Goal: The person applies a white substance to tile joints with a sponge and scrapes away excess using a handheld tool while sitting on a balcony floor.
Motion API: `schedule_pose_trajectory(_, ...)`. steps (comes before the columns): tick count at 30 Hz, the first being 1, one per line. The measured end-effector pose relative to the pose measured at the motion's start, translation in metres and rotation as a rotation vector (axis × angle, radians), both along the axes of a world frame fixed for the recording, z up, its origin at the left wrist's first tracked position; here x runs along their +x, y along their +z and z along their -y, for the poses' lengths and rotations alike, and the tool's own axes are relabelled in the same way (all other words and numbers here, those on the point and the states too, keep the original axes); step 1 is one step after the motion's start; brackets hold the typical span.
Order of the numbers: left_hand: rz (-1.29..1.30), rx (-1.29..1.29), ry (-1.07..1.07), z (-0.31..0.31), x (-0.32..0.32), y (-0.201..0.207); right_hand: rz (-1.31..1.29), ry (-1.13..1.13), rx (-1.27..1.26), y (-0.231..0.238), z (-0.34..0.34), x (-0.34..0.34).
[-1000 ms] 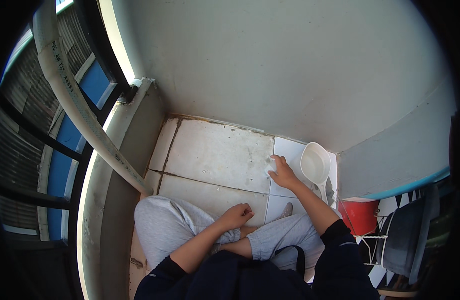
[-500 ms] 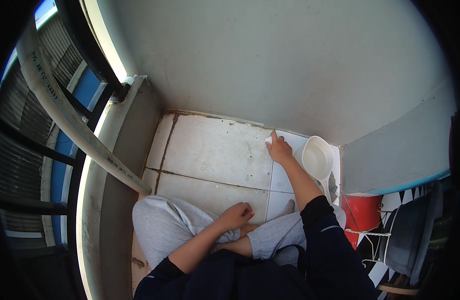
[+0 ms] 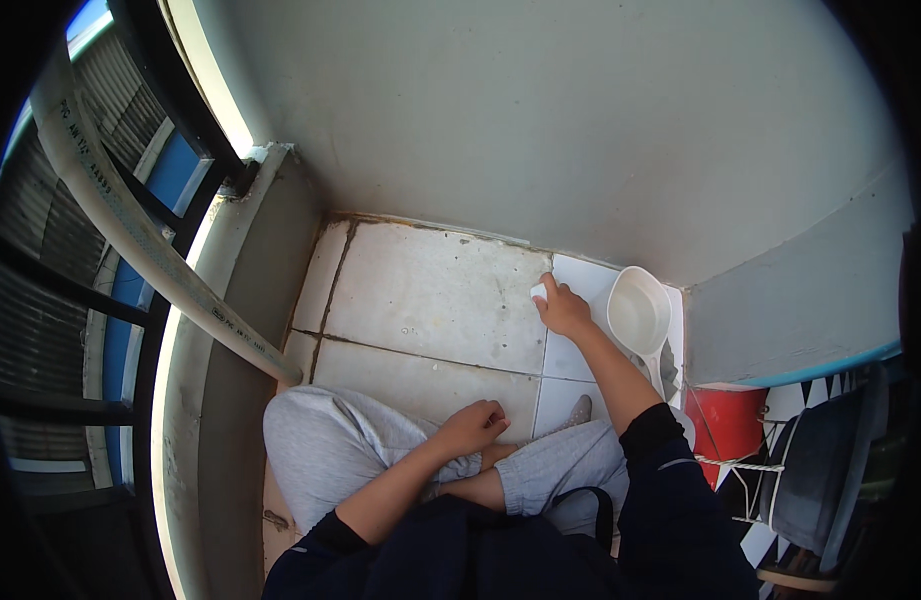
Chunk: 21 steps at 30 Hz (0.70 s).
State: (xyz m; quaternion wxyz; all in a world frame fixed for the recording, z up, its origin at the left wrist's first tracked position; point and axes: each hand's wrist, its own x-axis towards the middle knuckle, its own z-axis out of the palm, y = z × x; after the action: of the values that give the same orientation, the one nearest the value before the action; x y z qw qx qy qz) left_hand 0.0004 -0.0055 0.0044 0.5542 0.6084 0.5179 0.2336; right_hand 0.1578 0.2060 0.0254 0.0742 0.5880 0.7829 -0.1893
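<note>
Small white thing, kind unclear & mostly hidden, is in the R hand, fingers curled round it, down by the seam betw. worn tile & clean white tile. Main risk, I'd say: a fingertip hold could slip if the floor's wet (can't tell), & knuckles might scrape on a rough tile edge.

Just R of that hand is the white dipper, handle pointing back twd the R knee. Forearm's close, so a swing R could prob. tip it & spill any water; contents unclear. A knee lift might catch the handle too. Grey rag-like bit beside the handle could get dragged along.

L hand is loosely curled above the crossed legs; can't tell if it holds anything.

Further out: hose comes down next to the L knee, so a leg shift may nudge it. Red bucket & dark basin, far R, seem low risk unless the R elbow goes wide.
</note>
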Motion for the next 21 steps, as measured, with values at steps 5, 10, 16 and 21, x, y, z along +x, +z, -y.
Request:
schedule_pose_trajectory(5, 0.007, -0.006, 0.011, -0.004, 0.0, 0.001, 0.011, -0.084, -0.031, -0.003, -0.028, -0.003)
schedule_pose_trajectory(10, 0.011, -0.011, 0.024, 0.001, -0.004, -0.001, 0.104, 0.181, -0.212, 0.002, 0.023, 0.011)
schedule_pose_trajectory(16, 0.026, -0.023, -0.001, 0.0, 0.0, 0.001, 0.024, 0.184, -0.116, 0.009, 0.009, 0.018)
schedule_pose_trajectory(21, 0.024, -0.016, 0.009, -0.003, 0.0, -0.001, 0.002, 0.001, -0.064, -0.001, -0.025, 0.005)
